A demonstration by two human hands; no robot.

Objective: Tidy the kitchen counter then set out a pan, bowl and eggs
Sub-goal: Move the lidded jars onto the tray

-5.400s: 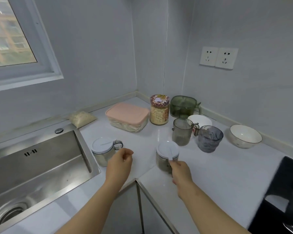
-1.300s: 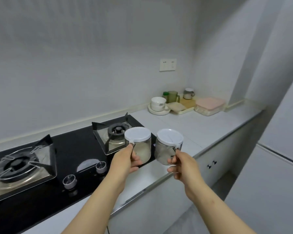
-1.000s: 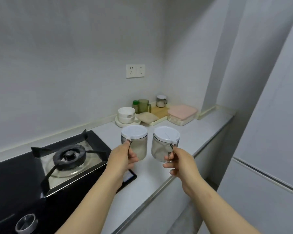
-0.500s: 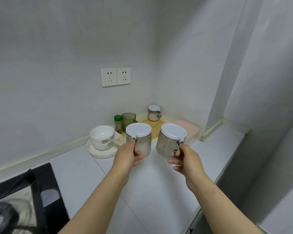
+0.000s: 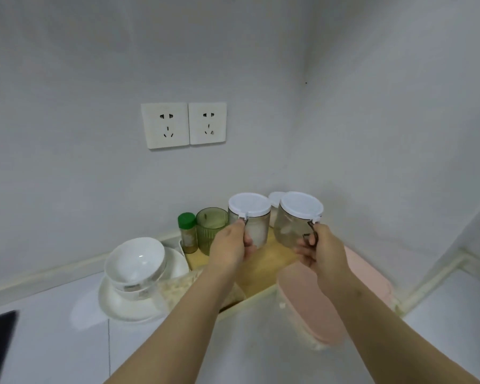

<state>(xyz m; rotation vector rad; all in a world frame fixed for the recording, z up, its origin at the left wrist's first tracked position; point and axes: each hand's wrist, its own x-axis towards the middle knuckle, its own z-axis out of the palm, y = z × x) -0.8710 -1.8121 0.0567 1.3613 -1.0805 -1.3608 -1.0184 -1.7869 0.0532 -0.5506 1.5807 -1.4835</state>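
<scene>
Head view: my left hand [image 5: 229,246] grips left jar [image 5: 251,221] by handle, my right hand [image 5: 320,249] grips right jar [image 5: 295,220] likewise. Both jars lidded, upright, held side by side above tray [image 5: 263,263] in counter corner. Bowls [image 5: 135,263] left of tray, pink box [image 5: 316,303] right.

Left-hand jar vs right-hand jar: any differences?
Left jar is upright and shows white contents; right jar tilts and looks mostly clear. Left hand holds the first, right hand the second. Both have white lids and side handles, held above the tray.
</scene>
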